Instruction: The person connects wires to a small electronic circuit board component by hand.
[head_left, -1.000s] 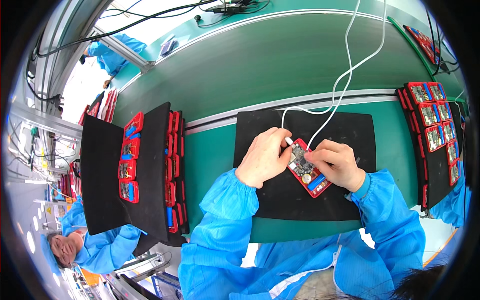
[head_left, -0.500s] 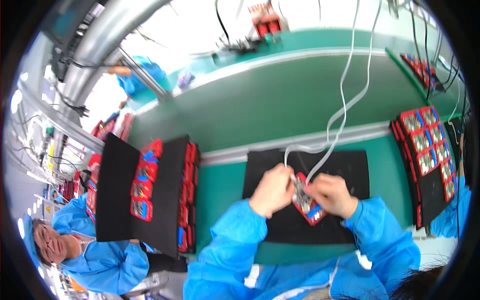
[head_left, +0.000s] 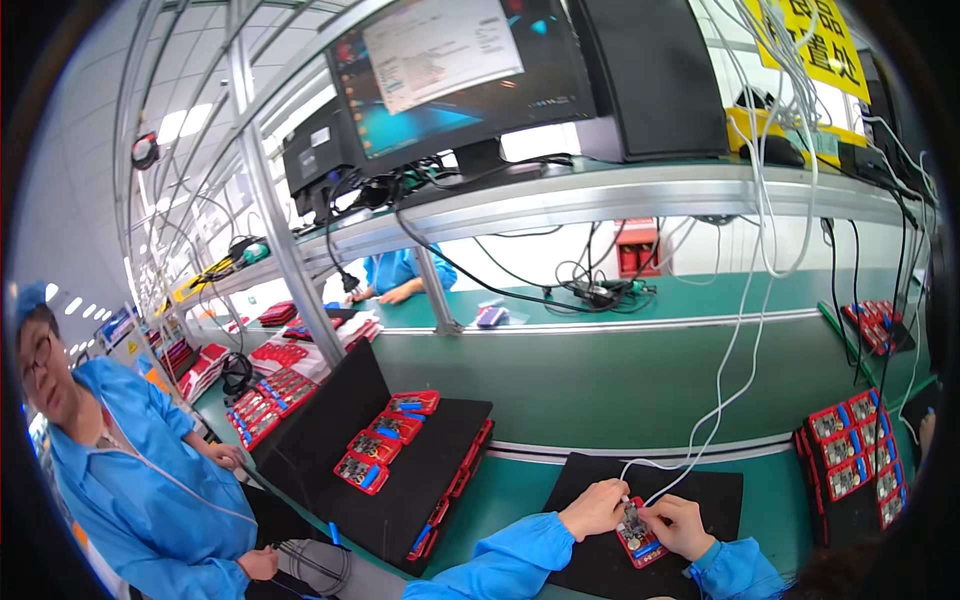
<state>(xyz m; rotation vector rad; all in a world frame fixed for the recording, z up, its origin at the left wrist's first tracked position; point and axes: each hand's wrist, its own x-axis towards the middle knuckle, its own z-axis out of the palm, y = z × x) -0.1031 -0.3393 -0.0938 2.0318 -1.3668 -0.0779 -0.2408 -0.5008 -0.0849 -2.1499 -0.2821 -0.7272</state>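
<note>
A circuit board in a red frame [head_left: 640,545], with a blue part near its lower end, lies on a black mat [head_left: 590,571]. My left hand [head_left: 595,508] is at the board's upper left, its thumb and fingers pinched on the end of a white cable [head_left: 650,464]. From the other side, my right hand [head_left: 680,527] has closed fingertips at the board's upper right, where a second white cable [head_left: 690,468] comes down. The cable tips are mostly hidden by my fingers. Whether either plug sits in the board, I cannot tell.
At left, a black stack [head_left: 455,440] carries several red-framed boards [head_left: 385,440]; another stack [head_left: 845,450] stands right. A co-worker [head_left: 140,440] sits at left. Above, a shelf [head_left: 600,195] holds a monitor [head_left: 460,75]. Cables hang at right.
The view has tilted upward, bringing the shelf and monitor in, so my hands sit lower in the picture. Both hands stay at the same board with the white cables.
</note>
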